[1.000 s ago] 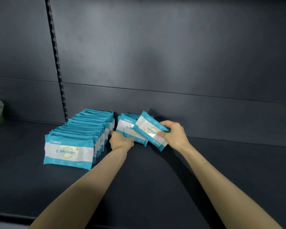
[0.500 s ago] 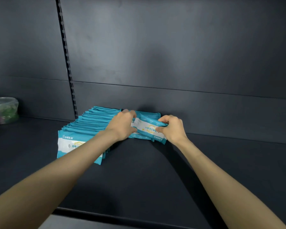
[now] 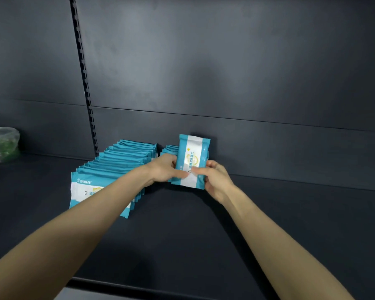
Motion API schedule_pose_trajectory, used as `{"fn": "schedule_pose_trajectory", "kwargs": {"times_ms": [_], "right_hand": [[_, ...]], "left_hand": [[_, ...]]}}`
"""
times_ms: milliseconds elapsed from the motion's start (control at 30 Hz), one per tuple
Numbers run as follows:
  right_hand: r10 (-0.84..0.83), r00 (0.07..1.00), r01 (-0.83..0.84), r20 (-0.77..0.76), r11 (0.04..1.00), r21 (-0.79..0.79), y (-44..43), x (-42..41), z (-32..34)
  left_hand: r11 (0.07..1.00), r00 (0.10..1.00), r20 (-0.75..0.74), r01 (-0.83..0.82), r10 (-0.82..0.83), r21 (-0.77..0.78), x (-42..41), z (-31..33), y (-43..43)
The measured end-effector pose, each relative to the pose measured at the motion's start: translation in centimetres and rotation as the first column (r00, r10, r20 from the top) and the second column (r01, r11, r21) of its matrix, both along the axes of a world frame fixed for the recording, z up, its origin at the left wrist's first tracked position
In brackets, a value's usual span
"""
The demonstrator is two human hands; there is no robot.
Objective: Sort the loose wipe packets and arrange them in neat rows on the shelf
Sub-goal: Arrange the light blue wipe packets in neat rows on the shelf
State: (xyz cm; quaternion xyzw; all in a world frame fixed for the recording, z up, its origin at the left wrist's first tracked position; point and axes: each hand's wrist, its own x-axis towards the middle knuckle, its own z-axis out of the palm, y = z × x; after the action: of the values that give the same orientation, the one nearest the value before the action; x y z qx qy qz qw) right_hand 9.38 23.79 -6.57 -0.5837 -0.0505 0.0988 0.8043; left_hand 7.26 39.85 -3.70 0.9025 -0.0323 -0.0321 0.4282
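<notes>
Above the shelf (image 3: 204,234), an upright wipe packet (image 3: 193,152); left hand (image 3: 162,169) and right hand (image 3: 217,180) pinch its lower half.

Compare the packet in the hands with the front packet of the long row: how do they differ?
Pose: the held packet is turned on end, long side vertical; the front packet sits landscape. State: the held packet is pinched by the left hand and right hand; the front packet rests on the shelf, in no hand. Both share the teal-and-white wrapper with a yellow emblem.
</notes>
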Motion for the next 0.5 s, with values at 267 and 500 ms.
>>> {"fn": "schedule_pose_trajectory", "kwargs": {"times_ms": [267, 500], "right_hand": [[-0.166, 0.958, 0.224, 0.235, 0.942, -0.248, -2.3, 1.5, 0.7], [0.033, 0.896, 0.339, 0.443, 0.593, -0.730, -1.6, 1.7, -0.4]], "left_hand": [[0.845, 0.943, 0.331, -0.153, -0.029, 0.513, 0.5, 2.8, 1.2], [0.721, 0.938, 0.332, -0.161, -0.101, 0.674, 1.7, 3.2, 1.5]]}}
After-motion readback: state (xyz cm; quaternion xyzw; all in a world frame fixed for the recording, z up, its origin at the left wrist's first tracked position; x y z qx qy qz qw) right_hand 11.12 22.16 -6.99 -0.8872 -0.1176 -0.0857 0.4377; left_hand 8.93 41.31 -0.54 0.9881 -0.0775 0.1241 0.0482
